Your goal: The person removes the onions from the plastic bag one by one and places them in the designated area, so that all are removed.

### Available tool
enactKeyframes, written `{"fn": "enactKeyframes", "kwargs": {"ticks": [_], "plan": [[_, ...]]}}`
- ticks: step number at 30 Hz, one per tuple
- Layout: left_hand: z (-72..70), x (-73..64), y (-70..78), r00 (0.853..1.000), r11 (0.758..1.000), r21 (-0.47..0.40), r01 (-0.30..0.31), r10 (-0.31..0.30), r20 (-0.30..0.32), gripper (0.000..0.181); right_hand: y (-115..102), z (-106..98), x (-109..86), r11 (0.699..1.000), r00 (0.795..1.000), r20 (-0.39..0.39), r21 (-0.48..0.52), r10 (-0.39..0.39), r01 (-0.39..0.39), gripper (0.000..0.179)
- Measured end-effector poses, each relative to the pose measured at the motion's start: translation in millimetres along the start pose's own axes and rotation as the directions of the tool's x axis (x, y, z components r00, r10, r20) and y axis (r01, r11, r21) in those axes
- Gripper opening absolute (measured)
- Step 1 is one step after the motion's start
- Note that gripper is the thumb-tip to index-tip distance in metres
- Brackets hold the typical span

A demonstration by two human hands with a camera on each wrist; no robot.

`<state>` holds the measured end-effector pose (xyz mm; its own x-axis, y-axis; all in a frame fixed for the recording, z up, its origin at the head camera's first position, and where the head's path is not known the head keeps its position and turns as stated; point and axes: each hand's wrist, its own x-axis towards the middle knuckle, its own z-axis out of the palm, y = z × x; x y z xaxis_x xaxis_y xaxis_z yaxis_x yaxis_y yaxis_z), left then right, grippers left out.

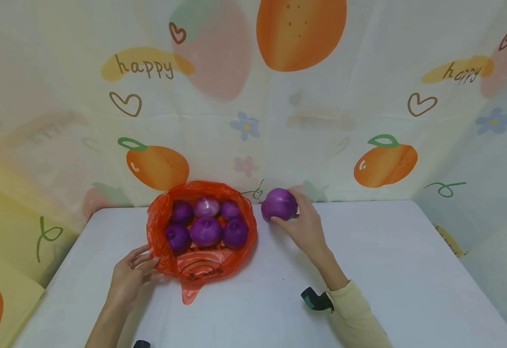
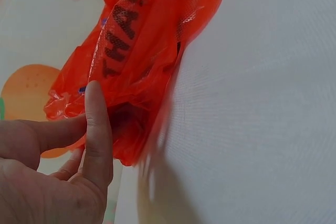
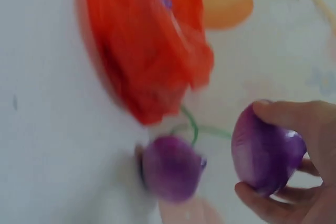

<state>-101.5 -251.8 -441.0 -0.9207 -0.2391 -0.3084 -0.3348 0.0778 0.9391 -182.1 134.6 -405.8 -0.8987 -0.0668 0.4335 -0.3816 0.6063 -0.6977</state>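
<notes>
My right hand (image 1: 307, 224) holds a purple onion (image 1: 279, 204) above the back of the table, right of a red plastic bag (image 1: 244, 263). In the right wrist view, thumb and fingers grip that onion (image 3: 265, 150), while a second onion (image 3: 172, 169) sits on the table below the bag. From the head view this second onion cannot be made out. Several purple onions (image 1: 206, 231) lie inside the bag, whose mouth is spread wide. At the bag's left side is my left hand (image 1: 129, 278), its fairly straight fingers (image 2: 97, 129) touching the red plastic.
A white table (image 1: 366, 256) bears everything. Behind it hangs a cloth backdrop (image 1: 314, 121) printed with fruit, hearts and flowers. One bag handle (image 1: 190, 292) lies toward the front. A black wrist device (image 1: 316, 299) is by the right sleeve.
</notes>
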Motion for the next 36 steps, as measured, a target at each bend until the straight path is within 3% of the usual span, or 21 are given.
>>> {"fn": "enactKeyframes", "kwargs": {"ticks": [4, 12, 22, 29, 36], "plan": [[-0.7, -0.5, 0.6, 1.0, 1.0, -0.021, -0.017, 0.017, 0.015, 0.059, 19, -12, 1.2, 0.995, 0.995, -0.039, -0.035, 0.091, -0.092, 0.077], [-2.7, 0.1, 1.4, 1.0, 1.0, -0.014, -0.012, 0.012, 0.011, 0.06, 46, -22, 1.6, 0.989, 0.995, -0.042, -0.112, 0.091, -0.095, 0.078], [-0.9, -0.3, 1.2, 1.0, 1.0, -0.023, -0.017, 0.017, 0.009, 0.059, 81, -19, 19.2, 0.932, 0.969, 0.063, -0.293, 0.24, -0.212, 0.08], [0.4, 0.4, 0.9, 1.0, 1.0, -0.009, -0.005, 0.005, 0.006, 0.058, 97, -15, 25.1, 0.931, 0.958, 0.109, -0.29, 0.264, -0.223, 0.081], [-0.1, 2.5, -1.4, 1.0, 1.0, 0.009, 0.009, -0.009, 0.007, 0.058, 98, -16, 25.3, 0.935, 0.955, 0.145, -0.284, 0.259, -0.211, 0.082]]}}
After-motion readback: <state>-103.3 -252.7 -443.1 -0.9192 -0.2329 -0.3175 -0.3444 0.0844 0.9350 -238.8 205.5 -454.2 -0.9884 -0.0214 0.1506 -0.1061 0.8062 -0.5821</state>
